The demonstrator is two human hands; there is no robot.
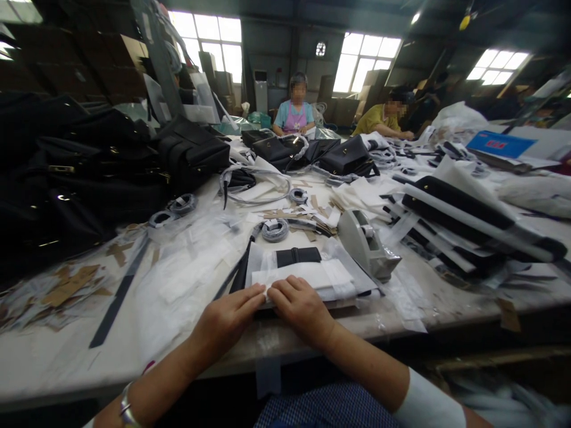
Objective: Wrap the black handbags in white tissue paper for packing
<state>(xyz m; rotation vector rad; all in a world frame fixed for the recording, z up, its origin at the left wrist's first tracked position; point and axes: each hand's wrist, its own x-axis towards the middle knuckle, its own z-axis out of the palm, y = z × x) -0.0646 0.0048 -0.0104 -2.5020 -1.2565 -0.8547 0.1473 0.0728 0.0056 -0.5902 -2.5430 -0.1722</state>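
Note:
In front of me lies a flat bundle with a white wrapping sheet [307, 282] folded over it and a black strap-like piece [298, 256] showing near its far side. My left hand [232, 312] is closed at the sheet's near left edge, fingers straight and held together. Beside it, my right hand [306, 309] has bent fingers on the same edge. Both thumbs are mostly hidden. A grey tape dispenser [366, 244] stands right of the bundle. Behind the bundle lies a wrapped coil [275, 230], and a black strap [243, 267] runs down its left side.
Black handbags [84, 172] are heaped at the left; more bags [343, 156] lie farther back. At the right is a stack of black panels with white sheets [464, 217]. Cardboard scraps [71, 285] and a dark strip [118, 303] lie at left. Two people work across the table.

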